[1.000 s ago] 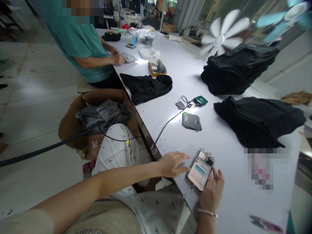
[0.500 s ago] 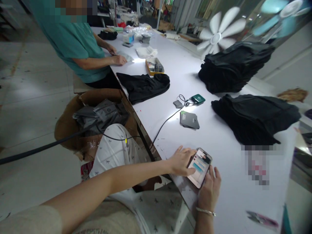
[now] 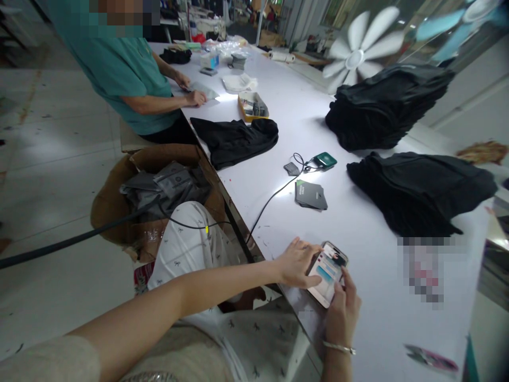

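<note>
A phone [image 3: 326,282] with its screen lit lies tilted over the white table near its front edge. My left hand [image 3: 296,263] grips its left side, with the thumb on the screen and the fingers along the upper left edge. On its right side is my right hand [image 3: 345,302], with bent fingers at the edge and fingertips over the screen. A bracelet circles the right wrist. Beyond the phone lies a small stack of dark cards [image 3: 311,195].
A green device [image 3: 325,160] with a cable and a small grey tag [image 3: 291,168] lie behind the cards. Dark garments [image 3: 421,185] are piled at right. Snips [image 3: 431,357] lie at lower right. A co-worker [image 3: 119,74] handles a grey bag. A box of bags [image 3: 115,196] stands left.
My right hand's fingers have bent inward, from beside the phone's right edge to over its screen. My left hand has stayed on the phone. The whole view has shifted very slightly.
</note>
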The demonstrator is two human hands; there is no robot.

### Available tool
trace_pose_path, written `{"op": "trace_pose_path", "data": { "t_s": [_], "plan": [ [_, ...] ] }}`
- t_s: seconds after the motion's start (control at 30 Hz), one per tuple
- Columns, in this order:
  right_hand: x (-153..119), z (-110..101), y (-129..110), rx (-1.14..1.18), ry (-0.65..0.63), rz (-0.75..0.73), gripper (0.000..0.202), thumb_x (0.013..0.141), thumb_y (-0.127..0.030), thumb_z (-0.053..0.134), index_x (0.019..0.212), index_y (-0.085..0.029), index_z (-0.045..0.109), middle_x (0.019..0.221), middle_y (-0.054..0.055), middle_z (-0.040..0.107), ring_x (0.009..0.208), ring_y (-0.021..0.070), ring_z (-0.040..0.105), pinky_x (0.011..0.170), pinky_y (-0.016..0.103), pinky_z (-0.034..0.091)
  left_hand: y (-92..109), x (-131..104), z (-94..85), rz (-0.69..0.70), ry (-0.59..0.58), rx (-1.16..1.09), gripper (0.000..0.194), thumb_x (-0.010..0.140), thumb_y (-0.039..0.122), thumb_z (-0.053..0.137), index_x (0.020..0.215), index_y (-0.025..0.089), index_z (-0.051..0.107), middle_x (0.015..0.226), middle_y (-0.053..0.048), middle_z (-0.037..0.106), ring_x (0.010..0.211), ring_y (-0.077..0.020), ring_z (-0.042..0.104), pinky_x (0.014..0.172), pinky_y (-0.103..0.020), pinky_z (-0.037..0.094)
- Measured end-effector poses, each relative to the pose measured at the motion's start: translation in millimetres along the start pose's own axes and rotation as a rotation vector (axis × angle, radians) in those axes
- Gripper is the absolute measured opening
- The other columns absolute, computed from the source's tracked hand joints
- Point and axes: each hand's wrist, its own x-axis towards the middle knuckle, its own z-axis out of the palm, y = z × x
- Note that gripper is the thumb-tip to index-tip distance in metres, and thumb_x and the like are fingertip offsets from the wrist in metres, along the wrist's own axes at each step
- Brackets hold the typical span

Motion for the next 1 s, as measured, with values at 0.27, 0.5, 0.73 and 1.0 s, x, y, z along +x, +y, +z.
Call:
{"op": "trace_pose_path", "data": {
  "t_s": [0.27,0.5,0.73,1.0],
  "plan": [
    [3.6,6.8,14.5,-0.312,-0.004,-0.248,0.046,0.083,-0.044,0.029,0.108,-0.020,0.060,0.134,0.011,0.036,0.115,0.0256,0.039,0.094,0.044,0.020,1.7,0.5,-0.4,-0.003,0.007,0.030,0.067,0.070,0.041,0.054,0.125,0.018,0.024,0.121,-0.011,0.046,0.119,-0.0265,0.034,0.104,-0.046,0.009],
    [3.1,3.7,11.3,-0.228,-0.021,-0.200,0.046,0.085,-0.039,0.027,0.117,-0.018,0.052,0.133,0.011,0.038,0.123,0.0238,0.030,0.096,0.043,0.018,0.9,1.1,0.0,0.008,0.021,0.021,0.065,0.070,0.042,0.053,0.124,0.017,0.026,0.120,-0.011,0.046,0.118,-0.0255,0.035,0.104,-0.045,0.010],
    [2.9,0.9,10.3,-0.131,-0.001,-0.134,0.047,0.081,-0.040,0.035,0.121,-0.018,0.048,0.126,0.010,0.045,0.113,0.0261,0.037,0.094,0.043,0.022,-0.6,0.9,1.2,0.003,-0.002,0.011,0.066,0.070,0.039,0.053,0.126,0.019,0.023,0.122,-0.010,0.044,0.121,-0.0255,0.031,0.104,-0.047,0.008],
    [3.4,-1.2,3.9,-0.098,0.063,0.046,0.053,0.077,-0.041,0.044,0.123,-0.015,0.046,0.086,0.006,0.050,0.083,0.0226,0.042,0.072,0.035,0.034,-0.1,0.3,-0.3,0.009,-0.012,0.002,0.068,0.070,0.035,0.053,0.127,0.018,0.021,0.126,-0.010,0.042,0.123,-0.0245,0.028,0.105,-0.047,0.007]
  ]
}}
